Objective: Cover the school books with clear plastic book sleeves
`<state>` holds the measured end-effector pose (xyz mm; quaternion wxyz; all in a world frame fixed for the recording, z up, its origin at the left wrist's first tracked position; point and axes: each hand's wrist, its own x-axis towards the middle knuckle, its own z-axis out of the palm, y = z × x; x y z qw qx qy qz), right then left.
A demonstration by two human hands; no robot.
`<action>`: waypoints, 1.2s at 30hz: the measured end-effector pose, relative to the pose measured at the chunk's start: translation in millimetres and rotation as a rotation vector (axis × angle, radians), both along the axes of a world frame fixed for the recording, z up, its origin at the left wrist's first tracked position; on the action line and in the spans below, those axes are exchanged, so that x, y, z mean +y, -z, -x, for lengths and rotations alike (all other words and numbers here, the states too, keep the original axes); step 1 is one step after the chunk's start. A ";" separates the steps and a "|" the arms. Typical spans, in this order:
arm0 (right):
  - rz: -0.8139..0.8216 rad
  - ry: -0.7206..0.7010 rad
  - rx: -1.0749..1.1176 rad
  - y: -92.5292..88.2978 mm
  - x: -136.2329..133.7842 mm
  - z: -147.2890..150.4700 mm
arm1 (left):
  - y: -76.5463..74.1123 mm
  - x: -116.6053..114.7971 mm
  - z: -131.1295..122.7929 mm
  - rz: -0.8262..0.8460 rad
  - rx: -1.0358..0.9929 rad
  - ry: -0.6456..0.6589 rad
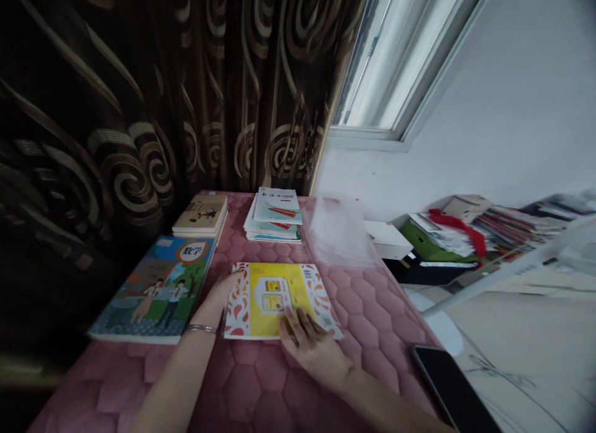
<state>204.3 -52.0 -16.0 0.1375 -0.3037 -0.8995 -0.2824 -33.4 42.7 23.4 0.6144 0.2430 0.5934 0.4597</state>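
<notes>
Left hand [227, 291]: it is brought to the left edge of the yellow booklet [261, 315]; most of its fingers are hidden, so whether they are clamped cannot be told. The wrist is ringed by a silvery bracelet [202, 328].
Right hand [313, 347]: it is laid palm down across the booklet's near edge, its fingers slightly apart and rested on the cover.
Yellow booklet: it is placed between the two hands, partly covered by the right fingers.
Pink quilted cover [251, 383]: it is spread beneath, stitched in hexagons.
Blue book [139, 296]: it is set left of the left fingers, with tan books [200, 215] stacked beyond.
White booklets [278, 207]: they are piled beyond both hands' fingers, with clear plastic [342, 231] spread just to their right.
Phone [451, 383]: it is placed right of the right fingers, nearer the body.
Room: well beyond the fingers, a patterned curtain [186, 79] is hung beside a window [395, 60]; papers [460, 234] are heaped farther right.
</notes>
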 end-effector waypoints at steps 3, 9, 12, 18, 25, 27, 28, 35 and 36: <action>0.013 -0.004 0.008 1.6 -3.6 -0.2 | 1.2 2.9 2.2 -0.024 0.228 0.012; -0.003 0.010 0.006 8.1 -9.1 -2.2 | -11.1 -4.7 -9.2 -0.232 0.758 0.041; 0.010 0.029 0.042 12.7 -10.8 -1.7 | -10.4 -16.1 -26.2 -0.468 1.382 0.308; 0.074 0.027 0.127 19.7 -10.7 -10.4 | 24.0 -36.7 -51.5 -0.677 1.645 0.695; 0.156 0.043 0.187 28.0 -15.7 -18.9 | 30.6 -40.3 -49.2 -0.790 1.609 0.585; 0.172 0.048 0.194 27.5 -16.1 -17.7 | 26.9 -51.8 -47.5 -0.824 1.583 0.601; 0.185 0.044 0.195 26.6 -15.7 -17.1 | 26.2 -60.8 -45.6 -0.857 1.575 0.615; 0.360 0.026 0.176 7.6 -9.5 -17.8 | 44.6 -126.9 -3.4 -1.172 1.701 0.712; 0.388 0.026 0.169 3.6 -9.1 -17.5 | 47.2 -130.4 3.9 -1.188 1.731 0.686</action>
